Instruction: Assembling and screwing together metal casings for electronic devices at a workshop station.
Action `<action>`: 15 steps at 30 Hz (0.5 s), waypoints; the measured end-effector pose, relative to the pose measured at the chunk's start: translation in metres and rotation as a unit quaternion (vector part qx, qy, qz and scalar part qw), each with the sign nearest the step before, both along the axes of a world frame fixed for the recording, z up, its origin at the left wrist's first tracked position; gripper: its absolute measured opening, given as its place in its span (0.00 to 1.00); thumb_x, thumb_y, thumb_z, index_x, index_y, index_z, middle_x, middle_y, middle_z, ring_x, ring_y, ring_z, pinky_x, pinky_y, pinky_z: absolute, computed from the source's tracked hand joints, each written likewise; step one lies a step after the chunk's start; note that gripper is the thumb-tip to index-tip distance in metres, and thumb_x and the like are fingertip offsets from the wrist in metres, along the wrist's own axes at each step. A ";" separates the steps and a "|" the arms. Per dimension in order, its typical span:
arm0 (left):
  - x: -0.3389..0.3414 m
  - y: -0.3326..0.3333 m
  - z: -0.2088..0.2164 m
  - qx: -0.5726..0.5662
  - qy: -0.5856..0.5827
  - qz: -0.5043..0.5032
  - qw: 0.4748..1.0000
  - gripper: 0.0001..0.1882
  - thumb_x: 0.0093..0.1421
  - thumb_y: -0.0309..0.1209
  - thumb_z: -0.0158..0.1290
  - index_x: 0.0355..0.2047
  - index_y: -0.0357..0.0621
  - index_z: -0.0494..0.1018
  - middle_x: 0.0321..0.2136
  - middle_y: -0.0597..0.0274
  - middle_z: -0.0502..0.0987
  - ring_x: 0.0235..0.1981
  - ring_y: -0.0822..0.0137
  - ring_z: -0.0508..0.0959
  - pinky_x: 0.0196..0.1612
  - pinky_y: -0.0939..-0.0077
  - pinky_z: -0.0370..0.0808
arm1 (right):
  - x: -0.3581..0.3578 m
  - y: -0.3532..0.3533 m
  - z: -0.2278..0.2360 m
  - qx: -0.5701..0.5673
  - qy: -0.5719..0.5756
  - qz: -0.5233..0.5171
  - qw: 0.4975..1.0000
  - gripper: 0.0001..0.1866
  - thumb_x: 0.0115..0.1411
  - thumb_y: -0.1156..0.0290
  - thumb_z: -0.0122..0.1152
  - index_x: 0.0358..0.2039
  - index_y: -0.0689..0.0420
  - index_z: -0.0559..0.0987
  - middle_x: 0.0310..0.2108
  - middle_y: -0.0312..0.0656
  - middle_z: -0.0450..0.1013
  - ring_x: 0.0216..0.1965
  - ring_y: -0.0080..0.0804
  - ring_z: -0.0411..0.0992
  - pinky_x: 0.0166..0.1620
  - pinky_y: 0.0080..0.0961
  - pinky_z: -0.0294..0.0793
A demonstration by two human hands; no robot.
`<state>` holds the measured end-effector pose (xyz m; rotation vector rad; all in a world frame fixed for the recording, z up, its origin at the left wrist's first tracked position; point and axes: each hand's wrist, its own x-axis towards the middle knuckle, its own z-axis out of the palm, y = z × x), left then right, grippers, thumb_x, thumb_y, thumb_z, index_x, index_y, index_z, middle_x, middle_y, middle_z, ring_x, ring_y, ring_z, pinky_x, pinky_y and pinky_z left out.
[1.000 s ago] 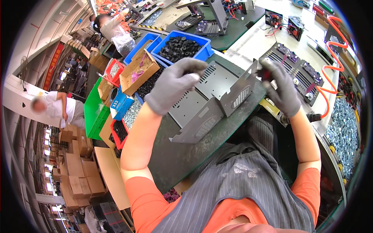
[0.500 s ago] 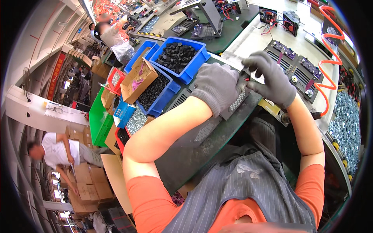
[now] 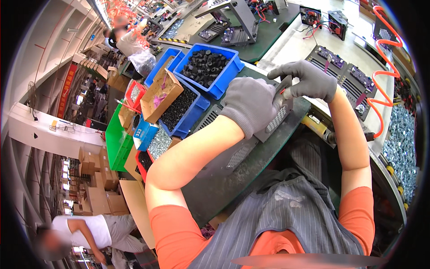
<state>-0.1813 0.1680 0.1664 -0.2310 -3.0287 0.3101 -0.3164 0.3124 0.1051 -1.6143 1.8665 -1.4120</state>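
Both my hands wear grey gloves and meet at a dark grey perforated metal panel (image 3: 277,120) on the work table. My left hand (image 3: 251,101) is closed round the panel's left side, its fingertips hidden. My right hand (image 3: 311,80) holds the panel's upper end between thumb and bent fingers, its index finger stretched over the top. A small red spot shows by the right thumb; I cannot make out its kind. Another dark vented panel (image 3: 239,151) lies flat under and beside my left forearm.
Blue bins hold black rubber caps (image 3: 206,66) and small black screws (image 3: 178,107). A cardboard tray (image 3: 161,96) rests over them. An orange coiled hose (image 3: 384,74) hangs at right near panels with circuit boards (image 3: 360,80). A person in a white shirt (image 3: 89,231) stands at lower left.
My right hand has turned and lowered its fingers onto the panel's upper end. The panel has tilted up slightly. The person at left has moved nearer and lower in view.
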 end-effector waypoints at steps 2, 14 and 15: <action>-0.002 0.001 -0.002 0.005 -0.003 0.022 1.000 0.22 0.57 0.50 0.46 0.24 0.44 0.75 0.24 0.55 0.76 0.30 0.56 0.78 0.34 0.62 0.72 | 0.003 -0.001 -0.002 0.017 -0.051 -0.028 0.998 0.25 0.44 0.76 0.65 0.47 0.62 0.74 0.33 0.39 0.76 0.31 0.23 0.73 0.40 0.22 0.72; 0.020 -0.043 0.007 0.746 -0.033 -0.038 0.664 0.17 0.69 0.36 0.33 0.51 0.39 0.62 0.45 0.56 0.69 0.41 0.68 0.72 0.47 0.84 0.69 | 0.086 0.002 0.031 -0.161 0.069 -0.227 0.958 0.31 0.44 0.60 0.68 0.48 0.61 0.72 0.41 0.46 0.72 0.41 0.41 0.72 0.44 0.29 0.71; 0.024 -0.042 0.006 0.731 -0.043 0.000 0.681 0.17 0.69 0.36 0.33 0.51 0.39 0.62 0.45 0.56 0.69 0.41 0.68 0.72 0.47 0.84 0.69 | 0.097 -0.003 0.034 -0.170 0.055 -0.195 0.964 0.28 0.45 0.61 0.68 0.46 0.59 0.73 0.38 0.45 0.72 0.37 0.38 0.74 0.38 0.28 0.72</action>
